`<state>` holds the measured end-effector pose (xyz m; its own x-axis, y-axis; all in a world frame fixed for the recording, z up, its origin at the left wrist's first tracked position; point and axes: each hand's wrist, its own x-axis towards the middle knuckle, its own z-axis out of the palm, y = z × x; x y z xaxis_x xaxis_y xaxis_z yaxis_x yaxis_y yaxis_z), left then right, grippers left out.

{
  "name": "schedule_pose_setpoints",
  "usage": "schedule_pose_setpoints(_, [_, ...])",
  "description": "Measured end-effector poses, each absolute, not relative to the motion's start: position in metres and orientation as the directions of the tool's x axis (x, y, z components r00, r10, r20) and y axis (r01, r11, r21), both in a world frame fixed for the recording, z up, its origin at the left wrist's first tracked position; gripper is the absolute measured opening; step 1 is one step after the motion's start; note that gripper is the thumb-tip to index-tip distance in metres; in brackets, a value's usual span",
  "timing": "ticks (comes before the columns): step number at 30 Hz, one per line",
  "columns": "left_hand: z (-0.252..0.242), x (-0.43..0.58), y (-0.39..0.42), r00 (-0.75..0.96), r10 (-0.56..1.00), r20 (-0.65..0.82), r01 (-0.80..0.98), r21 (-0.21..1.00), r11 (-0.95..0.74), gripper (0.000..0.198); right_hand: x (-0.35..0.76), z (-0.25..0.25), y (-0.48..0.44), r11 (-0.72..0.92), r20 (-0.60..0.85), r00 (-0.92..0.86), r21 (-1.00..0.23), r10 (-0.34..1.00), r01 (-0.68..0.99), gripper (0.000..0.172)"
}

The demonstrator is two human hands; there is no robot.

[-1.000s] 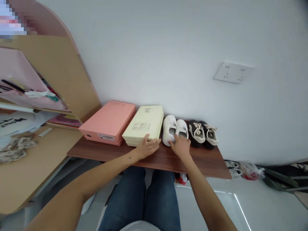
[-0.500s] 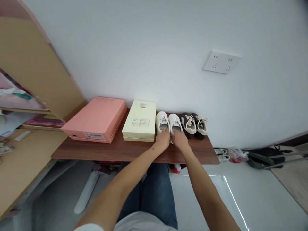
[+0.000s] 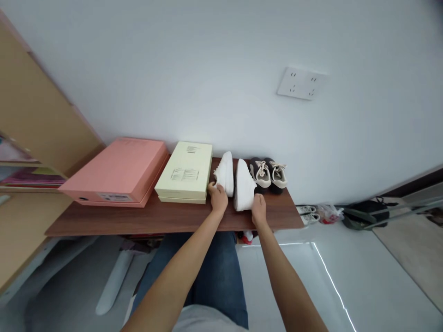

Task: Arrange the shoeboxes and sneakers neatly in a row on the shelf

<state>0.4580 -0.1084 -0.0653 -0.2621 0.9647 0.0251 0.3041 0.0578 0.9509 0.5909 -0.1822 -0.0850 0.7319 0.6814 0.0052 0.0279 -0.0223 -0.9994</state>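
Observation:
My left hand (image 3: 218, 198) is closed on the heel end of a white sneaker (image 3: 226, 173), which is tipped so its laces face left. Held by my right hand (image 3: 258, 208) at its heel is the other white sneaker (image 3: 243, 189), turned with its laces to the right. The two shoes' soles face each other with a narrow gap between. Just right of them a pair of black and cream shoes (image 3: 278, 175) stands upright. A pale yellow shoebox (image 3: 188, 170) is close to my left hand. Both my hands are above the brown wooden board (image 3: 166, 221).
A large pink box (image 3: 121, 170) lies at the board's left end. Behind is a white wall with a double socket (image 3: 301, 84). At left is a wooden desk (image 3: 34, 221). On the floor at right are patterned shoes (image 3: 308, 214), a plastic bag (image 3: 328, 213) and a black bag (image 3: 363, 214).
The white sneakers have gone from standing upright side by side to being tipped, soles facing each other. My hands have moved apart, and the view has shifted to the right.

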Motion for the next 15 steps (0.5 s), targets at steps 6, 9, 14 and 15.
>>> schedule_pose_setpoints(6, [-0.054, 0.473, -0.147, -0.168, 0.957, 0.238, 0.414, 0.898, -0.15, 0.07, 0.594, -0.071, -0.173, -0.277, 0.151, 0.727, -0.857, 0.67, 0.434, 0.036])
schedule_pose_setpoints(9, [-0.039, 0.488, -0.171, 0.004, 0.915, 0.404, 0.493, 0.795, -0.353, 0.073, 0.616, -0.06, -0.178, -0.312, 0.315, 0.667, -0.698, 0.675, 0.645, 0.037])
schedule_pose_setpoints(14, [0.003, 0.559, -0.151, 0.543, 0.787, 0.292, 0.412, 0.724, -0.553, 0.049, 0.693, -0.036, -0.171, -0.537, 0.344, 0.761, -0.552, 0.549, 0.637, 0.043])
schedule_pose_setpoints(15, [0.01, 0.576, -0.141, 0.588, 0.787, 0.185, 0.465, 0.719, -0.517, 0.047, 0.707, -0.032, -0.166, -0.54, 0.266, 0.747, -0.551, 0.609, 0.636, 0.043])
